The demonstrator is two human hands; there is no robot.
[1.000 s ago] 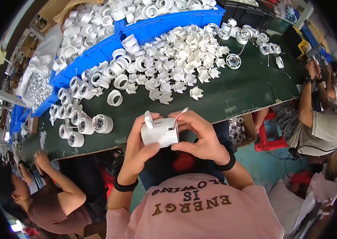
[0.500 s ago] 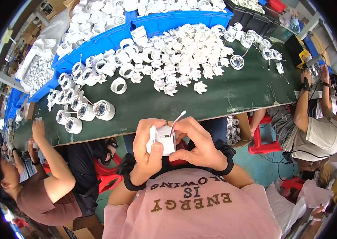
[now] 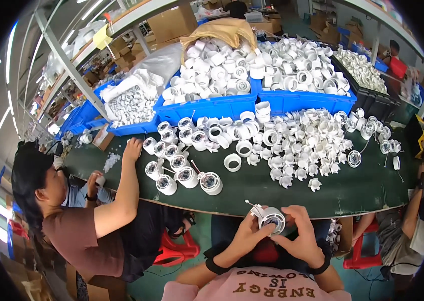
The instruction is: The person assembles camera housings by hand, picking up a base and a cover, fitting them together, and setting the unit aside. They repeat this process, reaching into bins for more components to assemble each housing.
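Note:
In front of my chest, over the table's near edge, I hold a round white lamp (image 3: pixel 272 218) with a clear, dark-centred lens facing up. A thin lead with a small white plug (image 3: pixel 247 201) sticks out from its left side. My left hand (image 3: pixel 246 237) is closed round the lamp's left side, thumb at the rim. My right hand (image 3: pixel 302 236) curves about the other side, thumb at the lower edge and index fingertip by the upper right rim. Similar white lamps (image 3: pixel 186 176) stand on the table to the left. Loose white petal-edged parts (image 3: pixel 310 145) lie heaped ahead.
Blue bins (image 3: pixel 212 111) of white housings line the back of the green table (image 3: pixel 252 193), with a black bin (image 3: pixel 372 103) at right. White rings (image 3: pixel 232 162) lie mid-table. A co-worker (image 3: pixel 81 226) reaches over the table at left; another person's arm (image 3: pixel 415 200) shows at right.
The view has lifted and shifted left, showing more bins and shelving. The lamp has turned in my hands: its boxy white side faced up before, and now its round lens does.

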